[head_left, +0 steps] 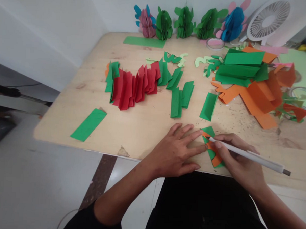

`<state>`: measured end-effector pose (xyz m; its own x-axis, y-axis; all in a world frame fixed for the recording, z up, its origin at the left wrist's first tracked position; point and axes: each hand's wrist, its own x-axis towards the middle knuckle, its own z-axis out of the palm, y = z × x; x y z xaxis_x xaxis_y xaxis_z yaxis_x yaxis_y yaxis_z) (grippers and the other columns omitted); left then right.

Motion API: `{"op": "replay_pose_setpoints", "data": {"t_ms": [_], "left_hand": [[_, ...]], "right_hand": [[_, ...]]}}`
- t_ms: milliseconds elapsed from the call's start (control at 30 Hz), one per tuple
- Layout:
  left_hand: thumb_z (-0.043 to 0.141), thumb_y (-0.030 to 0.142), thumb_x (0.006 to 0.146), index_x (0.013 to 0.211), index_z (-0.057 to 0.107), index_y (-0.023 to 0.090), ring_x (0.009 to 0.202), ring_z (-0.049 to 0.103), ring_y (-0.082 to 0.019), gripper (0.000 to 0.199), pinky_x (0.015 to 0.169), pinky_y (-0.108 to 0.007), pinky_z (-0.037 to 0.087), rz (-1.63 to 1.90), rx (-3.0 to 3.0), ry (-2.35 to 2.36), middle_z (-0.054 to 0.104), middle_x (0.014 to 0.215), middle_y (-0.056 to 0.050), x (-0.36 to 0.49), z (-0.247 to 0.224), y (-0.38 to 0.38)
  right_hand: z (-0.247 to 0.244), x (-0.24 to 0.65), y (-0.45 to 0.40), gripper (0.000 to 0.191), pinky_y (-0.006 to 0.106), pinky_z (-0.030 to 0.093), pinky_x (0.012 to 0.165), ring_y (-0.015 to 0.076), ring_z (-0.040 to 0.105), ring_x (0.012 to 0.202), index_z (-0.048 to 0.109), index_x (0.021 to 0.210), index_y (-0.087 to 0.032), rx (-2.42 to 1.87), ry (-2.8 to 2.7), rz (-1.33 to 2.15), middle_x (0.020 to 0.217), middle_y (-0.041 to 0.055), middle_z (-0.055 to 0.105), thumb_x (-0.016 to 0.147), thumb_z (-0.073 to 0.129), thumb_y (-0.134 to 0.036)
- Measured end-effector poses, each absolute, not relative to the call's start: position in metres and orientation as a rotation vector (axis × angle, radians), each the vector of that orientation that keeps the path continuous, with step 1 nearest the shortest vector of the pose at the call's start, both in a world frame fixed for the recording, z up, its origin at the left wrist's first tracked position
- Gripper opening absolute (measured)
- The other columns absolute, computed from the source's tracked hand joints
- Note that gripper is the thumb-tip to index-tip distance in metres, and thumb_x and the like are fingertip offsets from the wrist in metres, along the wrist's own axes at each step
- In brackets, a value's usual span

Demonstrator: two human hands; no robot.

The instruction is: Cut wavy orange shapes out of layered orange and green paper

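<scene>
I take the orange cutout [213,147] as my dial's centre, twelve pointing away from the person. It lies on a green strip [209,131], near the front edge of the wooden table [134,130]. At nine o'clock, the left hand [176,152] lies palm down with its fingers spread and grasping nothing; two fingertips reach the cutout's left side. At three, the right hand [244,165] grips a white pen [247,154] between thumb and fingers, its tip down at the cutout's upper part.

What worries me most is slipping. Those fingertips seem to bear on one side only, so a firm sideways push of the pen could turn the cutout or slide both papers together, and any line would come out doubled or skewed. The cutout's narrow parts could also lift or bend if the tip catches under them. The tip is close to the left fingertips, so a slight overrun could mark skin. The lower end of the strip sits near the table's front edge; a dragging palm could pull it over.

Just off at twelve, a folded green piece [208,106] could be nudged by a raised knuckle. At ten, the row of folded red papers [136,88] stands loosely and would topple if a forearm swept across. The orange paper pile [264,95], between one and two, looks loose enough to snag a passing sleeve.
</scene>
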<state>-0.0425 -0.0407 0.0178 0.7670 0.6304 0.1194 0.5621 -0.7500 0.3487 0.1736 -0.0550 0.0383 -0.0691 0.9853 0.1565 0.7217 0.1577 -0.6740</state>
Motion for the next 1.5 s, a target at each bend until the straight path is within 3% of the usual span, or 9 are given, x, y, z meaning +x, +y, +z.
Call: {"op": "replay_pose_setpoints", "data": {"t_ms": [467,1500], "left_hand": [[0.047,0.054,0.093,0.143,0.042,0.032,0.138,0.03,-0.035,0.055,0.112,-0.058,0.02,0.352,2.677,0.922,0.039,0.15,-0.008,-0.043,0.018,-0.041],[0.052,0.057,0.09,0.138,0.048,0.033,0.137,0.032,-0.035,0.054,0.11,-0.059,0.021,0.354,2.657,0.921,0.041,0.149,-0.008,-0.043,0.018,-0.04]], "right_hand": [[0.036,0.171,-0.054,0.015,0.027,0.052,0.063,0.0154,0.069,0.072,0.068,0.09,-0.023,-1.557,-1.937,0.534,0.083,0.0011,0.074,0.087,0.06,-0.035],[0.039,0.177,-0.064,0.013,0.027,0.052,0.06,0.0151,0.067,0.067,0.066,0.09,-0.025,-1.612,-1.938,0.512,0.082,0.0004,0.073,0.089,0.057,-0.036]]}}
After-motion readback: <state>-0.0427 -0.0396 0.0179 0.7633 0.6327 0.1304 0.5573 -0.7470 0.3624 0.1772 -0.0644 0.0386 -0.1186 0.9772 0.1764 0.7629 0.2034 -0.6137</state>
